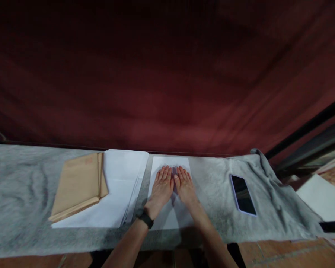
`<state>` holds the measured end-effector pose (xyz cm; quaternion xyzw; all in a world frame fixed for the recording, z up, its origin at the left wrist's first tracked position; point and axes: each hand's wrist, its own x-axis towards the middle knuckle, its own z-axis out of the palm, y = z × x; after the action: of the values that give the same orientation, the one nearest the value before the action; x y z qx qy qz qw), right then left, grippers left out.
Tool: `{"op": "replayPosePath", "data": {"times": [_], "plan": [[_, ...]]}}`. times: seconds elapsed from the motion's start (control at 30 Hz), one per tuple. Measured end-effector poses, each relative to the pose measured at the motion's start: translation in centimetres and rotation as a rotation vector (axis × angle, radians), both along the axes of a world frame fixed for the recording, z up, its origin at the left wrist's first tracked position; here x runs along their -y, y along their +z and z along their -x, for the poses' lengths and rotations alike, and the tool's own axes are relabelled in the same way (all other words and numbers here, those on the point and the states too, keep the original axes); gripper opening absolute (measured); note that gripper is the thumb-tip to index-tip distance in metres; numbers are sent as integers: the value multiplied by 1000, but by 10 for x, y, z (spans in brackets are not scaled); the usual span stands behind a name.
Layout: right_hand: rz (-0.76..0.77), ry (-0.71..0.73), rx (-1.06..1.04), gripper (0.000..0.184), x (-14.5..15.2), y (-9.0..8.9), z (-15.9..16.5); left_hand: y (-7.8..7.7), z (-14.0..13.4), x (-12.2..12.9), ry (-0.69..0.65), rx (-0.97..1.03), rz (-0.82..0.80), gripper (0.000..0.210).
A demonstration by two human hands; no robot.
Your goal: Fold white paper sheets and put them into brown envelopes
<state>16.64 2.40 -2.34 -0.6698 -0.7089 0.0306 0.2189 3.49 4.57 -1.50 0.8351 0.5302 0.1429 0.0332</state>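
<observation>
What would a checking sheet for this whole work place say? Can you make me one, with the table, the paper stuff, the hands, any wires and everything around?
Surface: grey cloth, wrinkled, bunched up toward the right end.
Job's things: white sheet, lying flat under both hands.
Clutter: white papers left of the sheet, partly covered by brown envelopes; phone, dark screen up, on the right.
Hands: left hand and right hand side by side, palms down; black wristband on the left wrist.
Cables: nothing seen for certain.
Surroundings: dark red backdrop behind; tiled floor in front.
</observation>
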Motion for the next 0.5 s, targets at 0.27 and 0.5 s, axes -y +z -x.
{"op": "replayPosePath", "data": {"times": [0.27, 0.5], "plan": [[2, -3, -12, 51, -25, -4, 11, -5, -15, -22, 86, -12, 64, 53], [25, -86, 86, 49, -31, -6, 12, -4, -6, -30, 195, -58, 13, 55]]}}
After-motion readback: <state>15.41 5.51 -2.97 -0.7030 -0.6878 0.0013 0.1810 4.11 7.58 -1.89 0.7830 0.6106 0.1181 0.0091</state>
